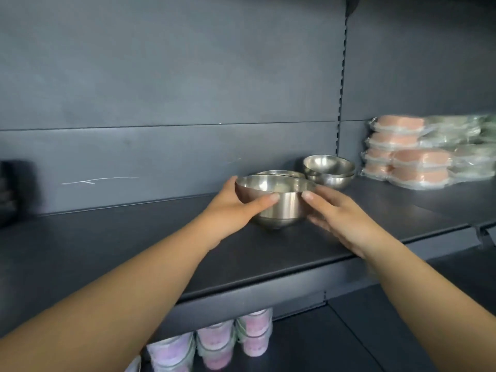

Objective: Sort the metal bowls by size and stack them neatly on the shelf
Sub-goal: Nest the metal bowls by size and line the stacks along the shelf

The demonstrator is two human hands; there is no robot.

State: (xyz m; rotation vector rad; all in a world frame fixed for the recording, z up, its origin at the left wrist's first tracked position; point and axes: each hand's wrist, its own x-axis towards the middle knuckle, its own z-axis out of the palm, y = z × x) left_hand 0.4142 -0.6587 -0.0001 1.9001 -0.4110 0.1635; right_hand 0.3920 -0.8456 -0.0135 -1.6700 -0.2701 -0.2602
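The shelf lies bare to the left of the front bowl, up to dark boxes at its far left. Behind that bowl, another bowl and a bowl stack block the way; wrapped packs fill the right end.

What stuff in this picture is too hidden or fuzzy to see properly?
Head view, the only one:
- Bowl behind the front bowl: only its rim shows.
- Stacked bowls: nested, count unclear.
- Right hand: blurred, so its grip on the front bowl is uncertain; the left hand holds it.
- Wrapped packs: blurred and cut by the right edge.
- Pink tubs: half hidden under the shelf.
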